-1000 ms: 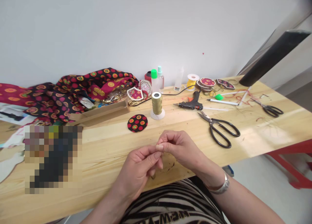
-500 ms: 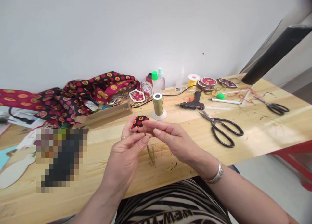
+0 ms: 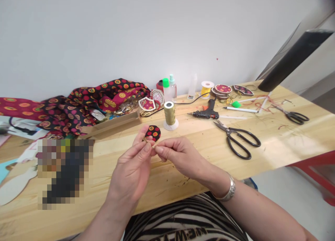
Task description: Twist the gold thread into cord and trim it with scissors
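Thin gold thread (image 3: 144,139) sits pinched between the thumb and finger of my left hand (image 3: 134,164). Fingertips of my right hand (image 3: 180,152) are closed on a short bit of the same thread, almost touching the left thumb. Just beyond the fingers lies a round black fabric piece (image 3: 153,132) with red and yellow motifs; the left fingers cover its near left edge. Behind it stands a spool of gold thread (image 3: 171,116). To the right, large black-handled scissors (image 3: 237,138) lie with their blades slightly apart.
A black glue gun (image 3: 206,110), a white pen (image 3: 242,109) and smaller scissors (image 3: 295,117) lie at right. Patterned cloth (image 3: 70,104) is heaped behind a long cardboard box (image 3: 115,124). Bottles (image 3: 170,87) and a yellow spool (image 3: 207,89) stand by the wall.
My right hand has come lower and its fingers have closed against the left fingertips. The loop of thread that hung below the hands no longer shows. More of the round fabric piece is visible.
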`<state>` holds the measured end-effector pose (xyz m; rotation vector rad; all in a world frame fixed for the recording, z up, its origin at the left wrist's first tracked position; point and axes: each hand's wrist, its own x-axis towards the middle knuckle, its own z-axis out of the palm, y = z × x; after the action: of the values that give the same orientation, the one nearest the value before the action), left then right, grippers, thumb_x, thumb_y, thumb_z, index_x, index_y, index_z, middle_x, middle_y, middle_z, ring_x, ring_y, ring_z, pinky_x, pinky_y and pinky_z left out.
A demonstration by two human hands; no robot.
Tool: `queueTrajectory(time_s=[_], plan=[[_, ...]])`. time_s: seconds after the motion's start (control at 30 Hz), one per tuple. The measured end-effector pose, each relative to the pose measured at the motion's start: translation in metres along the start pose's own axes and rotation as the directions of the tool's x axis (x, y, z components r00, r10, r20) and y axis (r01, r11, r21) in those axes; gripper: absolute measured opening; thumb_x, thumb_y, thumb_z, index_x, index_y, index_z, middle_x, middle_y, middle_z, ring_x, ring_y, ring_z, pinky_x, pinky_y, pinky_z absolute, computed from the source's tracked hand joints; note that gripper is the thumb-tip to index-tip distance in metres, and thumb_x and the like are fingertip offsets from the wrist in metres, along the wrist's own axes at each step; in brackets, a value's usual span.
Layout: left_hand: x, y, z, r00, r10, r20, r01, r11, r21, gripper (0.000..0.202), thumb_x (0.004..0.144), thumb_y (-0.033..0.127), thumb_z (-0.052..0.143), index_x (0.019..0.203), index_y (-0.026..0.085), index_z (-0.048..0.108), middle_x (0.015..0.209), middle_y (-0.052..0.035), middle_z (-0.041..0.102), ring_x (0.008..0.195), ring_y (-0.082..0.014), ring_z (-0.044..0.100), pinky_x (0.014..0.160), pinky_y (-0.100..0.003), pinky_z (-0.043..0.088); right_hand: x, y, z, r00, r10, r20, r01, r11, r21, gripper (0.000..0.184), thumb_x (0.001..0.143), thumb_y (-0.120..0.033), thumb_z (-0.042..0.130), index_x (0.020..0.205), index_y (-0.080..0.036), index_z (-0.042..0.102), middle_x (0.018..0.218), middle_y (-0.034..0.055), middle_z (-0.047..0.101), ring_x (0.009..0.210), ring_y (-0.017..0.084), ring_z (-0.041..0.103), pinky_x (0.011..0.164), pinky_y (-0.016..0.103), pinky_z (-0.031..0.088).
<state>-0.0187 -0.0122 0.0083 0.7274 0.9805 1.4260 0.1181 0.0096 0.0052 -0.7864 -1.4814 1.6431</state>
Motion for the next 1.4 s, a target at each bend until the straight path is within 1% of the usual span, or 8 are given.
queueTrajectory(time_s=[0.33, 0.67, 0.9, 0.97, 1.03, 1.13, 1.23, 1.4], plan=[[0.01, 0.012, -0.019, 1.0, 0.002, 0.008, 0.0, 0.977, -0.214, 0.004, 0.076, 0.022, 0.069, 0.073, 0.02, 0.07, 0.078, 0.0018, 0.075, 0.091, -0.0182, 0.067, 0.092, -0.04, 0.05, -0.002, 0.006, -0.022, 0.992, 0.079, -0.103, -0.101, 0.966, -0.237, 0.023, 0.087, -0.024, 0.05, 0.081, -0.014, 0.07, 0.062, -0.0031, 0.048, 0.056, 0.008, 0.039, 0.052, 0.02, 0.032], [0.02, 0.024, -0.045, 0.978, 0.029, -0.208, -0.07, 0.979, -0.193, 0.016, 0.082, 0.016, 0.059, 0.068, 0.02, 0.067, 0.069, 0.003, 0.072, 0.079, -0.0166, 0.069, 0.086, -0.043, 0.055, 0.003, 0.0, -0.043, 0.975, 0.065, -0.211, -0.134, 0.933, -0.335, 0.024, 0.085, -0.024, 0.05, 0.077, -0.014, 0.07, 0.059, -0.0016, 0.05, 0.055, 0.009, 0.04, 0.051, 0.021, 0.033], [0.019, 0.028, -0.062, 0.97, -0.054, -0.236, 0.116, 0.96, 0.256, 0.011, 0.067, 0.027, 0.074, 0.074, 0.018, 0.073, 0.079, -0.0064, 0.076, 0.078, -0.0213, 0.07, 0.075, -0.03, 0.056, 0.0, -0.001, -0.049, 0.981, 0.02, -0.194, -0.109, 0.881, -0.46, 0.024, 0.085, -0.022, 0.049, 0.078, -0.014, 0.07, 0.06, -0.0018, 0.05, 0.055, 0.009, 0.04, 0.051, 0.021, 0.033], [0.02, 0.038, -0.076, 0.98, 0.004, -0.201, 0.132, 0.742, 0.657, 0.021, 0.064, 0.034, 0.075, 0.081, 0.021, 0.075, 0.074, -0.0065, 0.075, 0.072, -0.0241, 0.07, 0.061, -0.028, 0.055, -0.002, -0.003, -0.05, 0.986, -0.006, -0.167, -0.079, 0.865, -0.496, 0.024, 0.086, -0.02, 0.048, 0.079, -0.014, 0.07, 0.059, -0.0024, 0.05, 0.053, 0.009, 0.04, 0.05, 0.021, 0.032], [0.018, 0.048, -0.086, 0.961, 0.259, -0.097, 0.017, 0.296, 0.955, 0.02, 0.058, 0.039, 0.078, 0.072, 0.025, 0.075, 0.051, -0.0022, 0.068, 0.055, -0.025, 0.066, 0.043, -0.026, 0.046, -0.004, -0.005, -0.049, 0.991, -0.032, -0.134, -0.045, 0.844, -0.535, 0.024, 0.087, -0.018, 0.047, 0.079, -0.015, 0.07, 0.06, -0.002, 0.053, 0.054, 0.009, 0.043, 0.051, 0.021, 0.034], [0.006, 0.053, -0.078, 0.851, 0.51, 0.128, -0.072, -0.129, 0.989, 0.024, 0.071, 0.04, 0.067, 0.093, 0.032, 0.073, 0.069, 0.0011, 0.071, 0.071, -0.0285, 0.066, 0.059, -0.034, 0.049, -0.006, -0.009, -0.045, 0.993, -0.101, -0.069, 0.04, 0.804, -0.593, 0.025, 0.088, -0.015, 0.046, 0.079, -0.015, 0.069, 0.07, 0.0011, 0.063, 0.063, 0.01, 0.054, 0.06, 0.022, 0.04], [-0.007, 0.039, -0.045, 0.72, 0.61, 0.331, -0.428, 0.016, 0.903, 0.031, 0.082, 0.026, 0.055, 0.111, 0.031, 0.066, 0.11, 0.0003, 0.068, 0.106, -0.0259, 0.058, 0.099, -0.039, 0.036, -0.009, -0.012, -0.038, 0.99, -0.142, 0.005, 0.112, 0.76, -0.64, 0.025, 0.089, -0.014, 0.045, 0.08, -0.016, 0.069, 0.077, 0.0029, 0.068, 0.071, 0.012, 0.06, 0.068, 0.023, 0.043], [-0.006, 0.003, -0.004, 0.831, 0.335, 0.444, -0.553, 0.412, 0.724, 0.036, 0.088, 0.018, 0.048, 0.121, 0.025, 0.06, 0.125, -0.0042, 0.062, 0.116, -0.0228, 0.054, 0.101, -0.035, 0.038, -0.011, -0.015, -0.029, 0.989, -0.117, 0.089, 0.146, 0.704, -0.695, 0.024, 0.088, -0.009, 0.044, 0.082, -0.016, 0.066, 0.081, 0.0038, 0.069, 0.075, 0.014, 0.061, 0.073, 0.025, 0.045]])
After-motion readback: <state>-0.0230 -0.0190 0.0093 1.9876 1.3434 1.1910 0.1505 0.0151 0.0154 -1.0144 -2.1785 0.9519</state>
